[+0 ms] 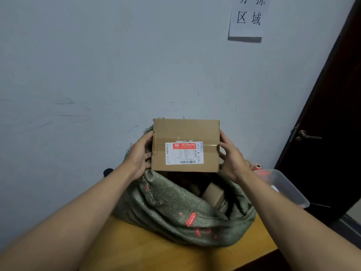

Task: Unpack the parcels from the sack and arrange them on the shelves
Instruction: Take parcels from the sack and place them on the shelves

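A brown cardboard parcel (185, 132) with a white and red shipping label hangs above the open mouth of a green woven sack (175, 208). My left hand (139, 153) grips the parcel's left side, thumb on top, fingers curled round the edge. My right hand (231, 155) grips its right side the same way. Inside the sack a smaller brown box (213, 194) shows. The sack stands on a wooden table (144, 249) against the wall. No shelves are in view.
A clear plastic bin (289, 188) with red-orange items sits at the table's right end. A dark door (332, 124) with a lever handle stands on the right. A paper sign (248, 16) hangs on the pale wall. A small black object (108, 171) lies behind my left forearm.
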